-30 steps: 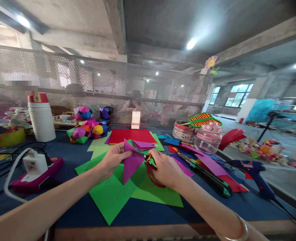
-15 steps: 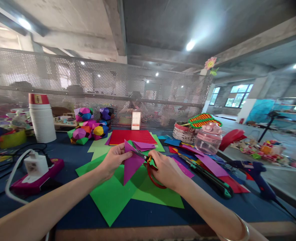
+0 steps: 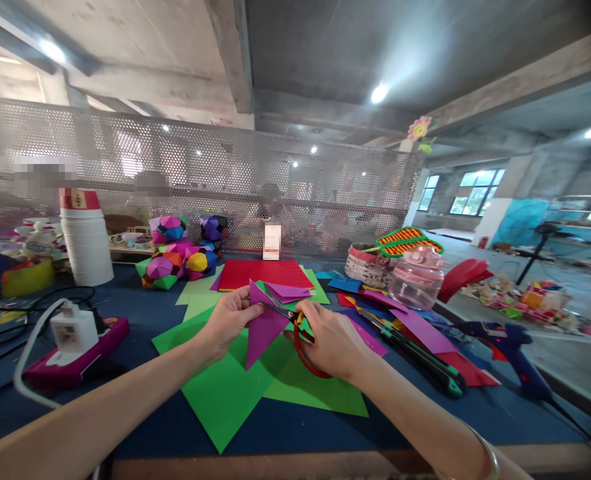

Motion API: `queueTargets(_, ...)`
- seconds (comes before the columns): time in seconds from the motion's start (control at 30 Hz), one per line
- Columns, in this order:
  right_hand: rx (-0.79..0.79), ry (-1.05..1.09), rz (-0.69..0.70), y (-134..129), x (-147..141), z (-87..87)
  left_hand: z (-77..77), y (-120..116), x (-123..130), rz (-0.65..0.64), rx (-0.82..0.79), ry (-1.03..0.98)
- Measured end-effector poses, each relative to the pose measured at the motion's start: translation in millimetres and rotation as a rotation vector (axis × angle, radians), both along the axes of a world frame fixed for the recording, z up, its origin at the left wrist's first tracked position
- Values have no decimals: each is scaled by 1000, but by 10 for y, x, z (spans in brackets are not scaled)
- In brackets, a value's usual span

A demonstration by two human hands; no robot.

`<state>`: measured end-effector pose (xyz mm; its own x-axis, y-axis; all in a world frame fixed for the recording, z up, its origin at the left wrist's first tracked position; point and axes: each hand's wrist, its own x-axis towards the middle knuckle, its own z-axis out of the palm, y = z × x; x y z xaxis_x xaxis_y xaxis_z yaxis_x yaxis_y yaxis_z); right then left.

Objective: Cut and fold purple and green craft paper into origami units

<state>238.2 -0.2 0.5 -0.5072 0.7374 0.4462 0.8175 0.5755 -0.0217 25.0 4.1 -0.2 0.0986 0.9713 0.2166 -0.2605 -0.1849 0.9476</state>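
A folded purple paper [image 3: 264,333] is pinched between the thumb and fingers of my left hand [image 3: 231,320]. My right hand [image 3: 333,333] grips red-handled scissors [image 3: 305,357], fingers wrapped about the handles. The dark blades lie across the upper part of the purple paper, with a purple flap standing above them; whether they are fully closed I cannot tell. Beneath both hands lie green paper sheets [image 3: 220,407], overlapping on the blue table. Just behind them is a stack of red paper [image 3: 265,272].
On the right lie a green-black utility knife [image 3: 420,357], coloured paper scraps [image 3: 425,327], a clear pink bottle [image 3: 416,283] and a blue glue gun [image 3: 513,350]. To the left are a magenta power strip [image 3: 85,353], stacked paper cups [image 3: 85,247] and several coloured paper balls [image 3: 163,270].
The hands, scissors and purple paper look almost unchanged. The whole view has shifted very slightly.
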Motion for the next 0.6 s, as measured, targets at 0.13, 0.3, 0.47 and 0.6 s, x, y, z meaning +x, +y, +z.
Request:
queueTargets(0.13,-13,-35,-28,5,-7,28,-6,1,3,-5,-19,-15)
queueTargets(0.3,-13,-61,-45,20,-1,24,-7,-4,3,-18,-56,-28)
queueTargets(0.47,23,-100,-77,23,6,-7,-23,0,-4,-20,-81,-33)
queueTargets(0.6,37,-107,-82,24,7,-23,-55,23,-14,-21,-91,-35)
